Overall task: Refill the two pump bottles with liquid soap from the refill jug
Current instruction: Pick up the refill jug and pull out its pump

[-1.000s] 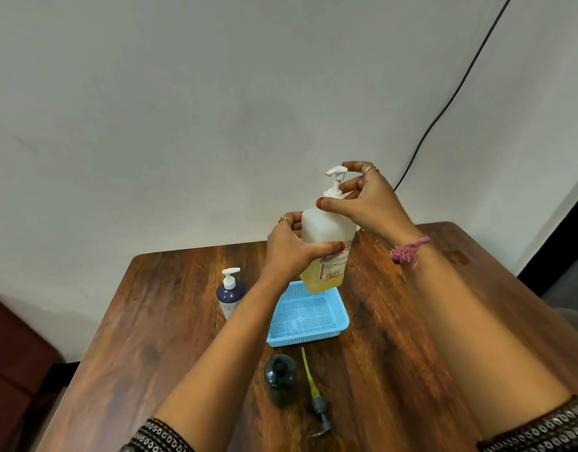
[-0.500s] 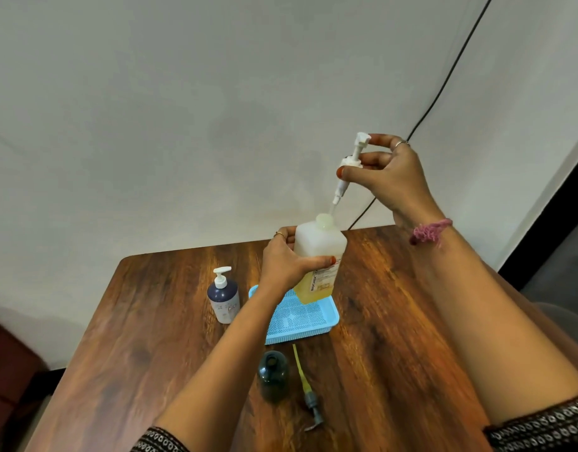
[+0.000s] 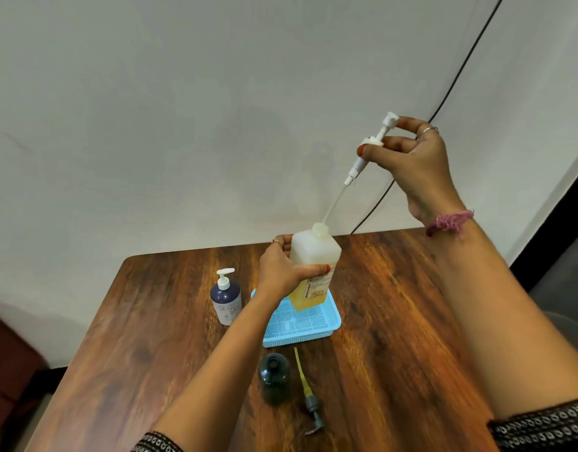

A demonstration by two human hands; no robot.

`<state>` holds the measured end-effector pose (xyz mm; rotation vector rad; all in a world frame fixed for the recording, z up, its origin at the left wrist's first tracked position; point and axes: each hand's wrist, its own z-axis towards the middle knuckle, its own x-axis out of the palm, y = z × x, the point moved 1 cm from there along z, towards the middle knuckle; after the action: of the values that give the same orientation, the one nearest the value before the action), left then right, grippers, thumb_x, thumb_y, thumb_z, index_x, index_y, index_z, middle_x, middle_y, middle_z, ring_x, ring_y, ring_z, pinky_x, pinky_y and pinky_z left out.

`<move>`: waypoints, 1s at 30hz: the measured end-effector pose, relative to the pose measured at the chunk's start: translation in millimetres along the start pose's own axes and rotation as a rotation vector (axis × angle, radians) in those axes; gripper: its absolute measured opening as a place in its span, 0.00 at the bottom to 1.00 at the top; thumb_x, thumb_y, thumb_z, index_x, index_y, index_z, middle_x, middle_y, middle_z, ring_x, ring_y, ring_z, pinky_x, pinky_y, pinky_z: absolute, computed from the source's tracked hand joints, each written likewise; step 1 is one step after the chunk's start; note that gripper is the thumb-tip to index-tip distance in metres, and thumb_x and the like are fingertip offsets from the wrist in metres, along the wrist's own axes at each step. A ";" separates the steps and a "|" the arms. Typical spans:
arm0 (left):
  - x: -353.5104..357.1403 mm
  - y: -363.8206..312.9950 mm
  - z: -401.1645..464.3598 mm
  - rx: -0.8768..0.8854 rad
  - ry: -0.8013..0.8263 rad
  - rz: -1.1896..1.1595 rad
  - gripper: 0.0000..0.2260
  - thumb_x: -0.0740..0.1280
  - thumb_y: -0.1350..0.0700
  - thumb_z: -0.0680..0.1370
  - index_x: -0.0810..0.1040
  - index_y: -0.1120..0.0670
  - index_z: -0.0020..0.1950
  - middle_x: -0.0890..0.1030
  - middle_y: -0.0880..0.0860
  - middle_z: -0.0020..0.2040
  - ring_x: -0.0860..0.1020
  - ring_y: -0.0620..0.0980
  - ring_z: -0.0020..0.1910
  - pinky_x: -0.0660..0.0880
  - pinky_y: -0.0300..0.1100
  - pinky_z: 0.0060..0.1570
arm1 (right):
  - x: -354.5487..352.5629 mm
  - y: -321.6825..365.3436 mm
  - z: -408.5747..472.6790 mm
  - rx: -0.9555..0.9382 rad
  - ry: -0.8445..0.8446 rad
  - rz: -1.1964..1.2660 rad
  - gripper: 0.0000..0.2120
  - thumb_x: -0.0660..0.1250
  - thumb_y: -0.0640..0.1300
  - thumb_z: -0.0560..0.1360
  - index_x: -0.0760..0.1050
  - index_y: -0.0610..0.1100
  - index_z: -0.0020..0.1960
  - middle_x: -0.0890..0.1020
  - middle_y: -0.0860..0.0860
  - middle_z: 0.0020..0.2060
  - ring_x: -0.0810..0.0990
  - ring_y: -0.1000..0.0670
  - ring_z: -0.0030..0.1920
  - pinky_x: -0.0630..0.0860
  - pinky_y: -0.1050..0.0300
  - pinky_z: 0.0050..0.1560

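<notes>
Flanking the blue tray (image 3: 300,324): navy pump bottle (image 3: 226,300), open dark bottle (image 3: 274,378), loose pump (image 3: 309,394).

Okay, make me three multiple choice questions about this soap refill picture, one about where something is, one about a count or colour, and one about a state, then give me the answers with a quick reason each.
1. Where is the blue mesh tray?
A. under the refill jug
B. at the table's far left edge
C. on top of the dark bottle

2. How many bottles on the table have a pump fitted?
A. none
B. one
C. two

3. What state is the refill jug's white pump in?
A. screwed on
B. lifted out, tube tip at the jug's neck
C. lying on the table

Answers:
1 A, the left hand holds the jug over the tray.
2 B, only the navy pump bottle is capped; the dark bottle's grey pump lies beside it.
3 B, the right hand holds it raised.
</notes>
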<state>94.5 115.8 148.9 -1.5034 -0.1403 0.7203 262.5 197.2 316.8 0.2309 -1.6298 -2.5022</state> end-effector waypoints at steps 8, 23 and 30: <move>2.9 2.1 0.0 -0.003 0.013 0.024 0.37 0.81 0.49 0.59 0.69 0.51 0.63 0.77 0.49 0.59 0.77 0.49 0.56 0.79 0.47 0.54 | -13.9 -4.5 5.4 0.018 -0.044 0.036 0.30 0.78 0.40 0.65 0.68 0.45 0.63 0.85 0.47 0.46 0.84 0.52 0.49 0.77 0.53 0.59; 21.3 7.3 -7.1 -0.017 0.034 -0.017 0.35 0.81 0.50 0.60 0.70 0.51 0.63 0.77 0.50 0.59 0.77 0.49 0.57 0.80 0.49 0.53 | -45.5 -19.5 -1.8 0.034 -0.213 0.229 0.22 0.75 0.37 0.68 0.68 0.49 0.55 0.83 0.52 0.42 0.83 0.56 0.44 0.78 0.61 0.51; 46.8 19.1 -29.8 -0.079 0.066 -0.102 0.33 0.81 0.54 0.61 0.69 0.48 0.61 0.75 0.47 0.58 0.75 0.47 0.57 0.79 0.41 0.50 | -68.2 -98.1 -36.6 0.192 -0.517 0.466 0.24 0.74 0.34 0.69 0.67 0.46 0.59 0.82 0.47 0.47 0.81 0.50 0.49 0.78 0.61 0.47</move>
<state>140.0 112.5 112.0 -1.5813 -0.1964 0.5887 333.0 217.7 215.6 -0.7504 -1.8238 -2.1443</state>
